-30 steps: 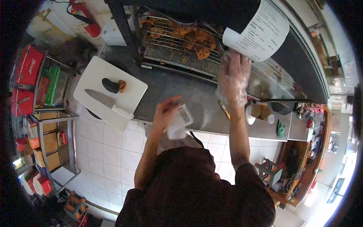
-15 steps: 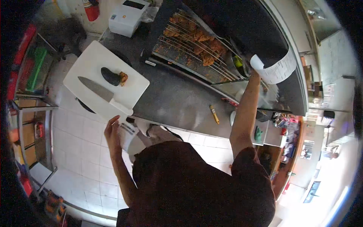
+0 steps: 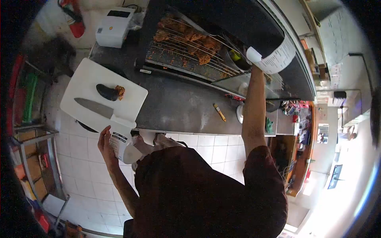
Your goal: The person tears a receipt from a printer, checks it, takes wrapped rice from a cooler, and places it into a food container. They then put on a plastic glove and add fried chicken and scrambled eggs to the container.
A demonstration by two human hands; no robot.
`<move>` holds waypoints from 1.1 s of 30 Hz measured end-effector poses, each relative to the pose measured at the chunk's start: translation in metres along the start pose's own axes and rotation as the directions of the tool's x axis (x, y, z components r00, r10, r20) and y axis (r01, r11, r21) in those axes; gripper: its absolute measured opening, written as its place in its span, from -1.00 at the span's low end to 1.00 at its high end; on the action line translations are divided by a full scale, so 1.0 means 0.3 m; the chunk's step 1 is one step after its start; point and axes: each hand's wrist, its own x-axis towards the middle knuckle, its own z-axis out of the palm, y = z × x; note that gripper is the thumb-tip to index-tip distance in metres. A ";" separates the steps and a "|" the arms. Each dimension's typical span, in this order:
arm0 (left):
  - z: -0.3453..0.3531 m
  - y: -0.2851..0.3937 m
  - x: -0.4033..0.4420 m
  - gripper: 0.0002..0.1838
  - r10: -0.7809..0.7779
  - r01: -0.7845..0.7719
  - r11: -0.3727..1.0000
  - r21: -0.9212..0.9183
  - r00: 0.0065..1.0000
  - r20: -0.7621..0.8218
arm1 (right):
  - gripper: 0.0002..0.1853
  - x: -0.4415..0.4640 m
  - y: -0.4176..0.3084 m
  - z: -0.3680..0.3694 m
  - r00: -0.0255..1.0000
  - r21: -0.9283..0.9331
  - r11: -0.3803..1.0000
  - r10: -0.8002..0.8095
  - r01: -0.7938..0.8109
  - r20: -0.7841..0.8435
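Observation:
My left hand [image 3: 106,143] holds a curled white printed paper [image 3: 120,144] beside the front corner of a white cutting board [image 3: 85,85]. A large knife [image 3: 93,107] and a black pestle-like piece [image 3: 107,92] with brown food [image 3: 120,92] at its end lie on that board. My right arm reaches up to a display case; my right hand is hidden behind a hanging printed paper [image 3: 278,57]. Left of it, fried pieces [image 3: 202,47] rest on a wire rack, near a dark bowl with something green [image 3: 235,55].
A yellow-handled brush [image 3: 220,112] lies on the dark counter [image 3: 174,103]. A white printer [image 3: 114,28] stands at the back left. A green item [image 3: 269,125] is near the right end. A metal shelf [image 3: 39,137] stands at left.
My left hand has moved left with its paper, from the counter's front edge to the board's corner. My right hand has gone out of sight behind the hanging paper. The view has shifted.

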 end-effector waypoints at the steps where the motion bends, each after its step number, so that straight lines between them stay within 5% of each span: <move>1: -0.002 -0.015 0.008 -0.71 0.023 -0.023 0.999 0.025 1.000 -0.001 | -0.65 0.001 -0.004 0.004 1.000 0.006 1.000 0.003 -0.003 -0.008; 8: 0.027 -0.041 0.007 -0.72 -0.006 0.026 0.989 -0.144 0.990 0.139 | -0.65 0.012 -0.024 -0.002 0.999 0.011 0.999 0.040 -0.040 -0.037; 22: 0.052 -0.029 -0.036 -0.69 0.093 -0.102 0.984 0.148 0.993 0.068 | -0.65 0.035 -0.049 -0.009 0.999 0.077 0.996 -0.039 0.041 -0.028; 30: -0.042 -0.190 -0.097 -0.67 -0.266 0.270 0.963 0.015 0.957 -0.113 | -0.65 0.118 -0.103 0.095 0.989 0.084 0.985 -0.151 0.150 -0.001; 33: -0.100 -0.277 -0.088 -0.66 -0.164 0.162 0.986 -0.036 0.983 -0.087 | -0.65 0.119 -0.107 0.114 0.985 0.100 0.981 -0.169 0.168 0.009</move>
